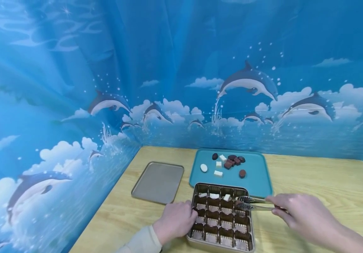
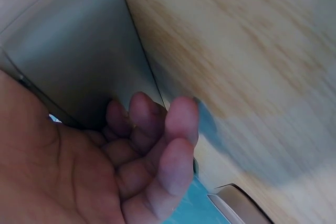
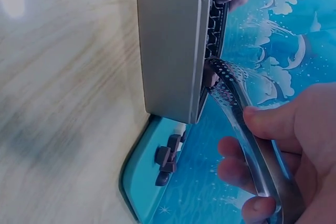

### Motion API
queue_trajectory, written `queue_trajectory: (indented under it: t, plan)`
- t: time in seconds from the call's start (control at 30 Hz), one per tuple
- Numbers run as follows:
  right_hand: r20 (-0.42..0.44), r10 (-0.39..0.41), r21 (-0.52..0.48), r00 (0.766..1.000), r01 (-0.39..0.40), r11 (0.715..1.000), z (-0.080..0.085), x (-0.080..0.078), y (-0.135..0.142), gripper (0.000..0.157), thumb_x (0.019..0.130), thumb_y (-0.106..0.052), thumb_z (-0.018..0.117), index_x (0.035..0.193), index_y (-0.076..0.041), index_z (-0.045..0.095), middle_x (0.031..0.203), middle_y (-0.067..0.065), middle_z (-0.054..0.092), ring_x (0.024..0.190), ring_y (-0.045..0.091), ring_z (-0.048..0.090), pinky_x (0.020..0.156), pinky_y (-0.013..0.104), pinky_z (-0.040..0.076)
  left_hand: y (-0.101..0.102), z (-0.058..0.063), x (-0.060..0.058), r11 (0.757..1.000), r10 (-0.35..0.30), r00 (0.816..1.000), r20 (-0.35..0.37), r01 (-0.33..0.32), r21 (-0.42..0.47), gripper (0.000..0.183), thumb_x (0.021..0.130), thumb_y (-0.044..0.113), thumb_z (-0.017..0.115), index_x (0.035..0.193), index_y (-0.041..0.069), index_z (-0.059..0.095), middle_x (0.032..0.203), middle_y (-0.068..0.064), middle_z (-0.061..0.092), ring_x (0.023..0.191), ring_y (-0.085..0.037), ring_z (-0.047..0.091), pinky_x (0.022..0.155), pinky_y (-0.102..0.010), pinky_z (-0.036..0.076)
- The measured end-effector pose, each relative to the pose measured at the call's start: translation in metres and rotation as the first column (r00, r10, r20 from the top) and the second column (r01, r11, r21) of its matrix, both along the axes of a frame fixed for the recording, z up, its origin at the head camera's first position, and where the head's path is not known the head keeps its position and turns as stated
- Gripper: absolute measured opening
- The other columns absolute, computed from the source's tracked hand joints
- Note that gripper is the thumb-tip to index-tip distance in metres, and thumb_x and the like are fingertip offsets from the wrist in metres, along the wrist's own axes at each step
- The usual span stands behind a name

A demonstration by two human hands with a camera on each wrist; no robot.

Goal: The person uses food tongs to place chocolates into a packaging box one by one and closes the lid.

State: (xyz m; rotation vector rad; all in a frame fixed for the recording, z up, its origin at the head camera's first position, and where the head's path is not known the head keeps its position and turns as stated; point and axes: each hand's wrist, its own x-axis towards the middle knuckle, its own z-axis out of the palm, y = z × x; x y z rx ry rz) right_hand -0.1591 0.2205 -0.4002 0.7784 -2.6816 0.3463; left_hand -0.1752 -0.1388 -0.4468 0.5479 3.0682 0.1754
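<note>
My right hand (image 1: pixel 301 214) grips a pair of metal tongs (image 1: pixel 257 203) with perforated ends, thumb on one arm and fingers curled round the other. A brown chocolate (image 3: pixel 211 78) sits between the tong ends, over the far right compartments of a metal tin (image 1: pixel 220 247) with a brown divided insert. White pieces lie in three compartments of the tin's far row, one being a white chocolate (image 1: pixel 214 196). My left hand (image 1: pixel 176 218) holds the tin's left rim; in the left wrist view its fingers (image 2: pixel 181 121) curl beside the tin's outer wall.
Behind the tin is a teal tray (image 1: pixel 254 184) carrying brown and white chocolates, among them a white oval piece (image 1: pixel 204 168) and a round brown one (image 1: pixel 242 173). A flat metal lid (image 1: pixel 159 181) lies to the left. A dolphin-printed curtain (image 1: pixel 181 70) borders the wooden table (image 1: pixel 320 175).
</note>
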Motion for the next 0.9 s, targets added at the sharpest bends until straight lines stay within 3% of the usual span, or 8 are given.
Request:
queue_trajectory:
  t: [0.37, 0.6, 0.73, 0.83, 0.9]
  plan:
    - [0.031, -0.013, -0.008, 0.999, 0.013, 1.000, -0.005, 0.002, 0.000, 0.033, 0.080, -0.022, 0.083, 0.113, -0.017, 0.076, 0.104, -0.003, 0.078, 0.076, 0.002, 0.070, 0.062, 0.025, 0.055, -0.001, -0.002, 0.000, 1.000, -0.003, 1.000, -0.023, 0.003, 0.008, 0.035, 0.101, 0.036, 0.047, 0.080, 0.012, 0.059, 0.065, 0.001, 0.053, 0.058, -0.016, 0.055, 0.055, -0.036, 0.048]
    - [0.099, -0.075, -0.053, 0.992, 0.081, 0.995, -0.001, -0.005, 0.002, 0.042, 0.086, -0.025, 0.079, 0.125, -0.013, 0.070, 0.119, 0.007, 0.074, 0.091, 0.019, 0.075, 0.075, 0.042, 0.060, -0.001, -0.003, -0.001, 1.000, 0.000, 1.000, -0.022, 0.000, 0.002, 0.037, 0.101, 0.038, 0.046, 0.080, 0.012, 0.060, 0.066, 0.001, 0.054, 0.059, -0.017, 0.057, 0.058, -0.037, 0.049]
    - [0.109, -0.119, -0.085, 0.987, 0.128, 0.988, -0.004, -0.015, 0.008, 0.044, 0.088, -0.024, 0.077, 0.128, -0.008, 0.068, 0.117, 0.012, 0.074, 0.083, 0.015, 0.074, 0.067, 0.034, 0.059, -0.001, -0.006, -0.001, 1.000, -0.006, 0.999, -0.042, 0.006, -0.007, 0.039, 0.101, 0.041, 0.045, 0.077, 0.013, 0.059, 0.066, 0.001, 0.055, 0.059, -0.018, 0.057, 0.059, -0.037, 0.049]
    - [0.113, -0.142, -0.093, 0.983, 0.152, 0.984, -0.008, -0.025, 0.012, 0.045, 0.088, -0.023, 0.077, 0.128, -0.005, 0.067, 0.109, 0.011, 0.075, 0.072, 0.009, 0.068, 0.053, 0.026, 0.050, -0.002, -0.008, -0.001, 1.000, -0.006, 0.998, -0.065, 0.005, -0.007, 0.040, 0.101, 0.041, 0.046, 0.074, 0.014, 0.058, 0.064, 0.001, 0.054, 0.058, -0.018, 0.056, 0.058, -0.036, 0.048]
    - [0.113, -0.155, -0.080, 0.981, 0.164, 0.983, -0.012, -0.033, 0.015, 0.046, 0.087, -0.025, 0.078, 0.127, -0.005, 0.067, 0.105, 0.009, 0.075, 0.071, 0.010, 0.067, 0.052, 0.027, 0.049, -0.002, -0.008, -0.001, 1.000, -0.004, 0.998, -0.066, 0.004, -0.004, 0.039, 0.100, 0.041, 0.046, 0.074, 0.014, 0.058, 0.064, 0.001, 0.054, 0.057, -0.017, 0.055, 0.057, -0.036, 0.048]
